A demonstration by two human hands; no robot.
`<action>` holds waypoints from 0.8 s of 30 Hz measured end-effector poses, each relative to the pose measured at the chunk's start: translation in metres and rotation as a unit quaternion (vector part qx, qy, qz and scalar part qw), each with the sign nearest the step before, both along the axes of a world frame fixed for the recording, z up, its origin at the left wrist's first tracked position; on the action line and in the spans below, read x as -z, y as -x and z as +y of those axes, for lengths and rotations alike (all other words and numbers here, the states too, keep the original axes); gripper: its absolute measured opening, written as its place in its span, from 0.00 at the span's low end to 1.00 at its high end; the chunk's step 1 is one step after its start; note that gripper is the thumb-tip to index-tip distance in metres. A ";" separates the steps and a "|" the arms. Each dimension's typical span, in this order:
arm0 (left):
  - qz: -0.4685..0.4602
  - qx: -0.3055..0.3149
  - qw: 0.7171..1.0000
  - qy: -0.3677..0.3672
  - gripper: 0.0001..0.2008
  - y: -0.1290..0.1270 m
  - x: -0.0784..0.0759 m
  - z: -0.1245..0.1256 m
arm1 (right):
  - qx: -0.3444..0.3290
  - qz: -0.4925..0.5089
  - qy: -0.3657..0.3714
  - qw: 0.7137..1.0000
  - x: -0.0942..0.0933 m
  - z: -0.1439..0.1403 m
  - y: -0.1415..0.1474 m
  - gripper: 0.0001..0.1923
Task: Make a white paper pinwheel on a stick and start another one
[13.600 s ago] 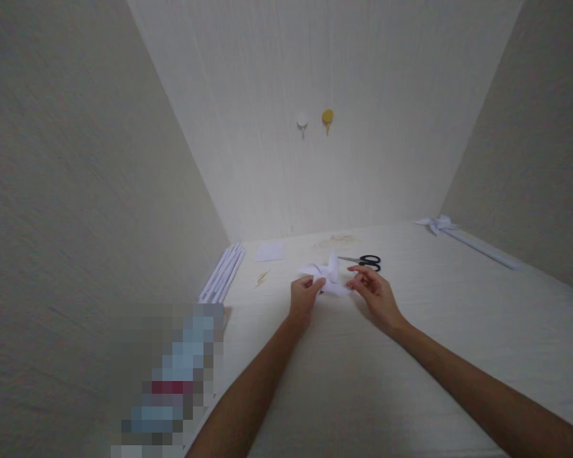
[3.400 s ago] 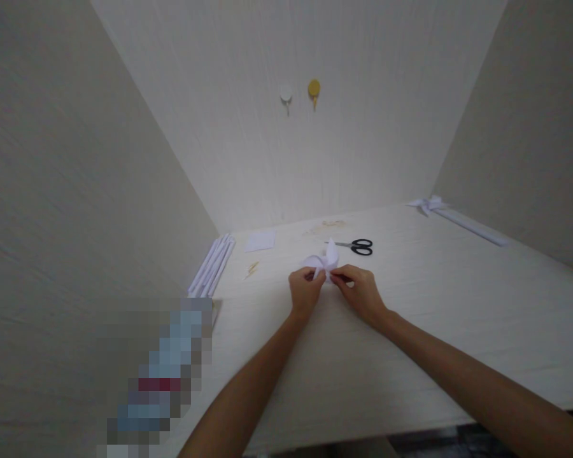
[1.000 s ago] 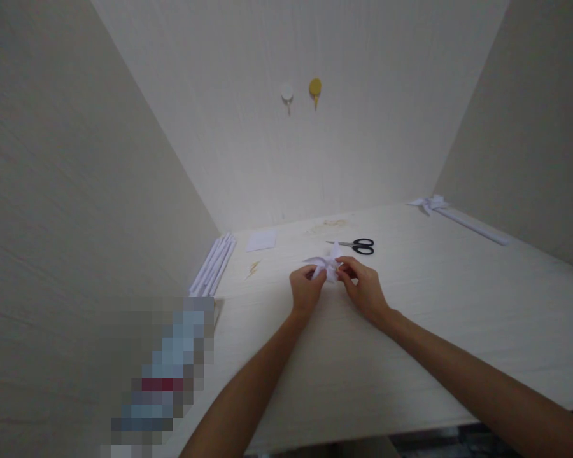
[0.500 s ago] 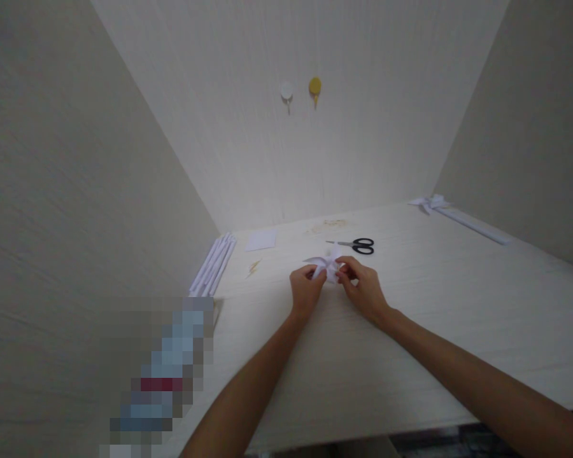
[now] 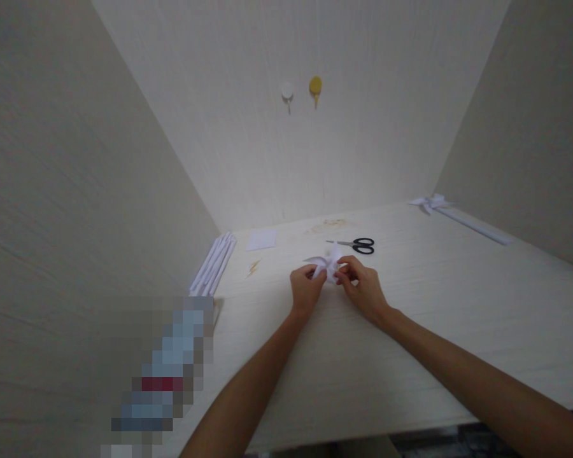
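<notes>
Folded white paper pinwheel [image 5: 328, 264], thin curled vanes, at frame centre on pale wood-grain counter [image 5: 458, 305], pinched between left hand [image 5: 305, 291] and right hand [image 5: 363, 289]; black-handled steel scissors [image 5: 356, 244] just beyond.

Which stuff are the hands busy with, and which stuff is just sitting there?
Busy with:
- folded white paper shape, pinched by the left hand and right hand

Just sitting there:
- scissors
- small paper square
- paper sticks by the wall
- finished paper pinwheel far right
- two wall hooks
</notes>
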State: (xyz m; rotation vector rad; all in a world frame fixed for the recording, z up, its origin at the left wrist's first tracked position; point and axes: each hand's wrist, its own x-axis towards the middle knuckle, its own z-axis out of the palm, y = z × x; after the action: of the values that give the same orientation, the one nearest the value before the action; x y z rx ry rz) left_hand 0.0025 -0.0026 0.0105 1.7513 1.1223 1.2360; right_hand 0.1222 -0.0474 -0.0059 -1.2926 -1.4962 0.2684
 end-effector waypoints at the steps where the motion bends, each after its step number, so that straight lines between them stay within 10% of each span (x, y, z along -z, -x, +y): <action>1: -0.001 -0.001 1.000 0.002 0.08 0.000 0.000 0.000 | -0.003 0.003 0.001 1.000 0.000 0.000 0.000 0.08; 24: -0.018 0.000 1.000 0.017 0.09 0.000 -0.001 0.000 | -0.015 -0.035 0.024 0.999 0.000 0.000 0.000 0.08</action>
State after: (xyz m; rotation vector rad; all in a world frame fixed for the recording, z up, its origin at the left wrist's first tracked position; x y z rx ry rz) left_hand 0.0023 -0.0022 0.0114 1.6972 1.1159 1.2361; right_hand 0.1226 -0.0473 -0.0060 -1.3307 -1.5772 0.2831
